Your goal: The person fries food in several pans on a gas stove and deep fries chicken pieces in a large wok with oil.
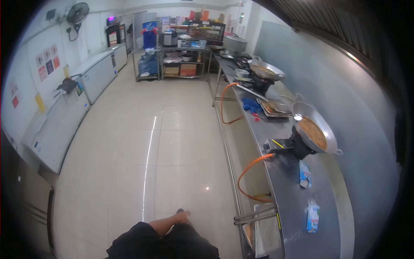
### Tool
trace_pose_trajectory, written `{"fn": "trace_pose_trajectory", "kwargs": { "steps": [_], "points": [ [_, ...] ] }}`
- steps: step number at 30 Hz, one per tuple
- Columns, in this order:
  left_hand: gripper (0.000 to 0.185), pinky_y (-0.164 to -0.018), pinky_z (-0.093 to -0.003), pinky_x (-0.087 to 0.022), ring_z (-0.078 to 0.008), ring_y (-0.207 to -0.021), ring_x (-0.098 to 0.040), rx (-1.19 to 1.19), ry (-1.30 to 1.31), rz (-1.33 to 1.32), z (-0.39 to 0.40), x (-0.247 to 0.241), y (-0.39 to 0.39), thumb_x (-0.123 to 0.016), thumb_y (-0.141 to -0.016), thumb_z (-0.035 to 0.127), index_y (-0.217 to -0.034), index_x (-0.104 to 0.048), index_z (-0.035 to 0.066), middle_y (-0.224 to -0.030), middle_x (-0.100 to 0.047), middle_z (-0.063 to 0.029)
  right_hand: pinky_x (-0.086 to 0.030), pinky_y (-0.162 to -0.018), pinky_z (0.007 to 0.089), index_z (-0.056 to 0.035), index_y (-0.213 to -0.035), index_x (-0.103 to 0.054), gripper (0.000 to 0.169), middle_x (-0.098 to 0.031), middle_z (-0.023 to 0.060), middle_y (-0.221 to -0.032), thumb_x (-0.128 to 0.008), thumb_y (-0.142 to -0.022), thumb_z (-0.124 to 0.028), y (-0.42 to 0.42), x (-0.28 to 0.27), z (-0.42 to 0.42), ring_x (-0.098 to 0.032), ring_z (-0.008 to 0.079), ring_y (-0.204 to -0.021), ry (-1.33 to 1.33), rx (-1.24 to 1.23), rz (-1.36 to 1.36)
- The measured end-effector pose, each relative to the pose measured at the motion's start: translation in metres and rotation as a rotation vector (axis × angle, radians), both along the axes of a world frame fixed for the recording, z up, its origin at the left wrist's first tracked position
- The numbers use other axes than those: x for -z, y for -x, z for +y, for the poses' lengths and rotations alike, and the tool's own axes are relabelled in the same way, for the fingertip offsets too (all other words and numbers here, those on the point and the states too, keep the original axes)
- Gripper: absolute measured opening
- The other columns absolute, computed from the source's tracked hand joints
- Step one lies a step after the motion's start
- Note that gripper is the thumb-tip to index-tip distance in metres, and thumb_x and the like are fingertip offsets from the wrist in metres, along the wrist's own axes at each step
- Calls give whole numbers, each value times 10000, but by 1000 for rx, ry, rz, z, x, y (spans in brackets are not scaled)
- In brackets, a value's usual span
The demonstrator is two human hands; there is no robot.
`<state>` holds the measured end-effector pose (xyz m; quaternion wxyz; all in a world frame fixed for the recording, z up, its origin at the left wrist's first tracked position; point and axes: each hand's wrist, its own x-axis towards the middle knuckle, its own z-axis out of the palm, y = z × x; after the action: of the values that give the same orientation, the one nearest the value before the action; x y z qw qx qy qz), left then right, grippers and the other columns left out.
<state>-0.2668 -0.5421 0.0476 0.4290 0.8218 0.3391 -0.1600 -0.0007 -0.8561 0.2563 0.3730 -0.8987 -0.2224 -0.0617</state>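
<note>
My left hand (183, 216) hangs low in front of my dark clothing, above the tiled floor, at the bottom of the view. It is small and blurred, so whether its fingers are closed or hold anything cannot be made out. A small dark thing, perhaps a shoe tip, shows beside it. My right hand is out of view. To the right runs a long steel table (292, 207). On it stands a large metal wok (318, 116) with brown food in oil, over a black gas burner (299, 142). Two blue-and-white cartons (305, 174) lie nearer on the table.
Farther along the table are a second wok (265, 69), a tray with a strainer (276, 108), blue cloth and red-handled scissors. Orange gas hoses (242, 178) loop past its edge. Chest freezers (61, 129) line the left wall. A steel shelf unit (184, 48) stands at the back.
</note>
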Motion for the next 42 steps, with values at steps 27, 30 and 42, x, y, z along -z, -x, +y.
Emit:
{"fn": "trace_pose_trajectory", "kwargs": {
  "steps": [27,30,42],
  "points": [
    [253,-518,-299,-522,-177,-625,-635,-569,270,133,232,29,26,-651,-790,170,-984,-584,22,-706,-642,-111,-444,-577,347,-11,-868,-582,265,-587,137,-705,-630,-699,-210,-70,222,206,-517,188,-598,182,-884,1030],
    [240,-488,-290,-507,-175,-622,-636,-536,330,166,242,28,-14,-663,-785,154,-981,-593,33,-719,-649,-117,-419,-554,378,21,-779,-549,261,-569,194,-686,-579,-769,-238,-116,189,266,-498,229,-572,229,-930,888],
    [216,-498,-284,-492,-183,-606,-610,-730,388,37,395,14,-228,-560,-857,165,-1042,-548,56,-765,-628,-114,-487,-674,365,-76,-1073,-605,277,-643,137,-956,-524,-837,-196,-368,4,511,-627,265,-772,141,-793,641]
  ]
}}
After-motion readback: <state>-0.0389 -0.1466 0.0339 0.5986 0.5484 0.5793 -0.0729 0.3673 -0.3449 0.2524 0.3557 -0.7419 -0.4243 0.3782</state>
